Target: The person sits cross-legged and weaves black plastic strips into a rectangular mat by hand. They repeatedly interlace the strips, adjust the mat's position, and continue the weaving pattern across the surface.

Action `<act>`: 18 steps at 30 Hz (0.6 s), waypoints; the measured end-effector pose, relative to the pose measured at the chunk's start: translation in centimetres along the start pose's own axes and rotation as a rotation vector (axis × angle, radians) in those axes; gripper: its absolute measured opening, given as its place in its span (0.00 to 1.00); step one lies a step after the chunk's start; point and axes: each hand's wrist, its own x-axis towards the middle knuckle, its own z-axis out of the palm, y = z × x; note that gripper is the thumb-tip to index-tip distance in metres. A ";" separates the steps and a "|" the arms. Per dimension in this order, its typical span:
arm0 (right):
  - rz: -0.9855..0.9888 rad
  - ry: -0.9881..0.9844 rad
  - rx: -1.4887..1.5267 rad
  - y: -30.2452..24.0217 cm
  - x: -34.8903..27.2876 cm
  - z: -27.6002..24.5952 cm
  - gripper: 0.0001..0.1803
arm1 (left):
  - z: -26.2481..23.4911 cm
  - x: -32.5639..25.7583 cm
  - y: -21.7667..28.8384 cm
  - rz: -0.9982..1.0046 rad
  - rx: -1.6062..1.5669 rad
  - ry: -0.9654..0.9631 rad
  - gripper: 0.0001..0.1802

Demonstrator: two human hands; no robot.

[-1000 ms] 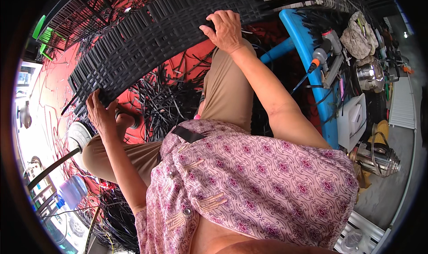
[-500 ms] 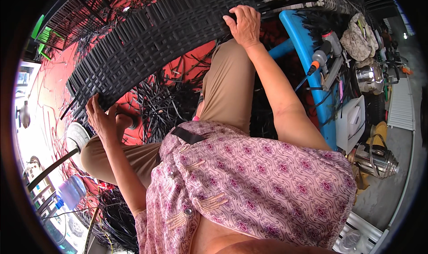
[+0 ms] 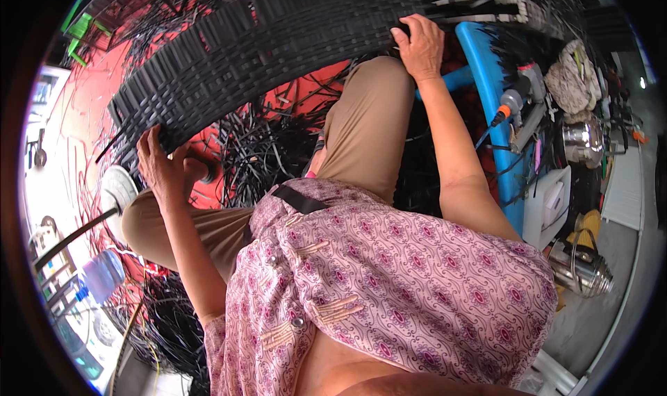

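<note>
A long curved panel woven from flat black strips (image 3: 229,62) spans the upper part of the view, propped across my raised right knee. My left hand (image 3: 162,168) grips its lower left corner, fingertips on the weave and the thumb partly hidden. At the opposite end my right hand (image 3: 422,47) is bent over the near edge, its thumb apart from the fingers. One loose strip end (image 3: 105,147) sticks out past the left corner. Black strip ends (image 3: 257,149) are heaped on the red floor beneath the panel, between my legs.
Right of me stands a blue plastic stool or chair (image 3: 486,76), with a grey power tool (image 3: 516,94), a white box (image 3: 549,205) and a steel flask (image 3: 583,267) beside it. To the left are a round pale disc (image 3: 118,191) and a water bottle (image 3: 104,274). Strips litter the red floor (image 3: 87,108).
The whole view has shifted, so most things sit further right. My right hand has moved slightly right along the panel's edge; my left hand stays at the corner. The panel is a little blurred.
</note>
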 end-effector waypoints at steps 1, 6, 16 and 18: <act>0.020 -0.048 -0.014 -0.5 0.5 -0.6 0.17 | -0.1 0.0 0.1 0.004 -0.040 0.009 0.36; -0.145 0.090 0.201 -6.9 2.7 -2.1 0.20 | -0.7 0.6 1.1 -0.058 -0.049 -0.010 0.36; -0.309 -0.151 0.413 -19.3 2.3 0.9 0.39 | -0.2 0.5 0.0 -0.062 -0.024 0.020 0.40; -0.312 -0.162 0.403 -19.5 2.5 0.9 0.39 | -0.5 0.5 0.1 -0.073 -0.043 0.021 0.36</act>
